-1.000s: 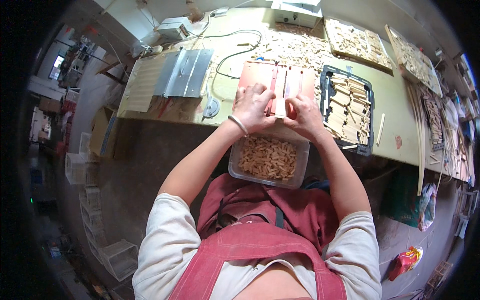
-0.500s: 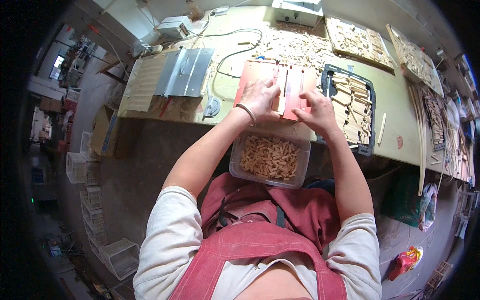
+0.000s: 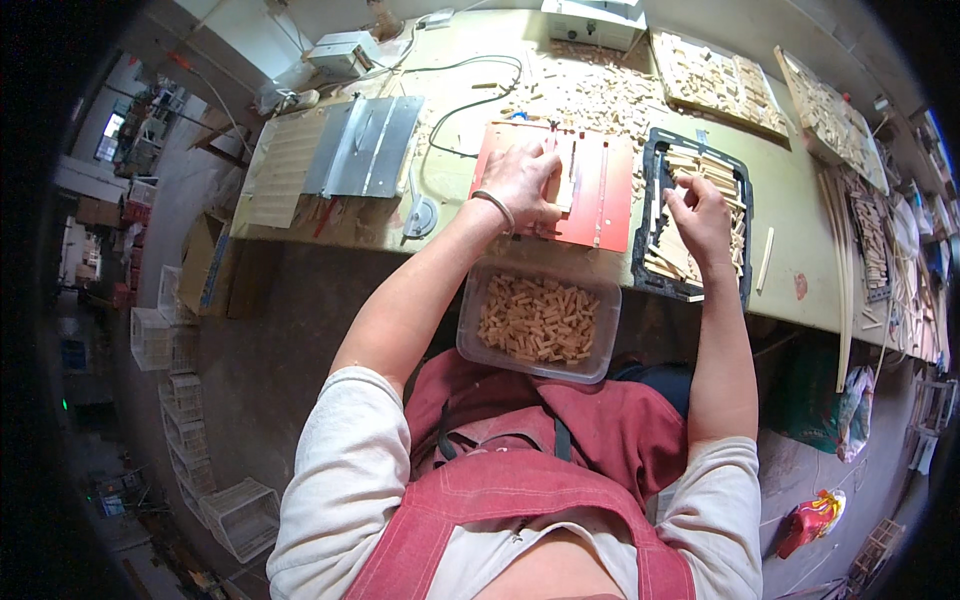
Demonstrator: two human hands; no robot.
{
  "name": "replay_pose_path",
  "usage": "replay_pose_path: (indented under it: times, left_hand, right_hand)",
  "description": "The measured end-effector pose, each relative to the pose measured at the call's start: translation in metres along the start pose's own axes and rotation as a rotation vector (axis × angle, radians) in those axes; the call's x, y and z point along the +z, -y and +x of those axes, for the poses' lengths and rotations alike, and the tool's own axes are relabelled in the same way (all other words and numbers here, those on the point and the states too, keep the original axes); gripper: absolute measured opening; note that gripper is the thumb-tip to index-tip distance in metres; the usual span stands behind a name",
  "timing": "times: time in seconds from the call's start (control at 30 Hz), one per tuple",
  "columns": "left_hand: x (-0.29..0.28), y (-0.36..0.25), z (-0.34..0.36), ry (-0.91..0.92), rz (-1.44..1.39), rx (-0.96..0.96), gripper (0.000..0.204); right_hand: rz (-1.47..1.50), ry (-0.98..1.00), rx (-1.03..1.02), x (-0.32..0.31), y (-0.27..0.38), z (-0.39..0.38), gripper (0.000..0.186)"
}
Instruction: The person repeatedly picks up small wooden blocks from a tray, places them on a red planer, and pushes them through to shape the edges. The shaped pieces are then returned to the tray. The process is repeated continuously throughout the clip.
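My left hand (image 3: 520, 188) rests on a red flat-topped plate (image 3: 605, 200) with narrow slots, its thumb and fingers closed round a pale wooden piece (image 3: 563, 193). My right hand (image 3: 703, 222) is over a black plastic tray (image 3: 654, 160) to the right, with thumb and forefinger pinched together. Whether a strip is between those fingertips I cannot make out. Thin wooden strips (image 3: 672, 245) lie in the tray below it. At the table's front edge, under the plate, a clear plastic tub (image 3: 475, 340) holds many short wooden pieces (image 3: 540, 318).
Loose wooden bits (image 3: 590, 90) cover the table behind the plate. A grey metal plate (image 3: 385, 150) and a round-headed protractor-like gauge (image 3: 421, 218) lie left. Filled boards (image 3: 720, 85) stand at the back right. A black cable (image 3: 437, 130) curves across the table.
My right hand has left the red plate and moved right to the tray of strips. My left hand stays on the plate. The tub has shifted very slightly.
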State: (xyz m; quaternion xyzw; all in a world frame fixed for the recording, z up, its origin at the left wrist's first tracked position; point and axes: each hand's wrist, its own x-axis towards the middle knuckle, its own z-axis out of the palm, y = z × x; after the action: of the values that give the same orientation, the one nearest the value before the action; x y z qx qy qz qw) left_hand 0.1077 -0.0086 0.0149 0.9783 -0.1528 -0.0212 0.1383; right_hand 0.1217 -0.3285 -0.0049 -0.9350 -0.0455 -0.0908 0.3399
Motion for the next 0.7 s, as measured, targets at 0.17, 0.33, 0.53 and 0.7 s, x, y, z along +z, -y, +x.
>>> replay_pose_path:
  times: [0.17, 0.33, 0.53, 0.7]
  left_hand:
    - [0.005, 0.008, 0.011, -0.036, -0.013, 0.012, 0.063]
    - [0.005, 0.015, 0.023, 0.005, -0.023, 0.000, 0.069]
    - [0.009, 0.018, 0.032, -0.065, -0.019, 0.026, 0.061]
    - [0.010, 0.028, 0.048, -0.029, -0.009, -0.012, 0.061]
  right_hand:
    - [0.022, -0.051, 0.062, -0.006, -0.011, 0.004, 0.032]
    - [0.025, -0.065, 0.075, -0.007, -0.016, 0.004, 0.032]
    - [0.005, -0.074, 0.102, -0.009, -0.023, 0.005, 0.036]
    - [0.048, -0.090, 0.132, -0.010, -0.030, 0.006, 0.036]
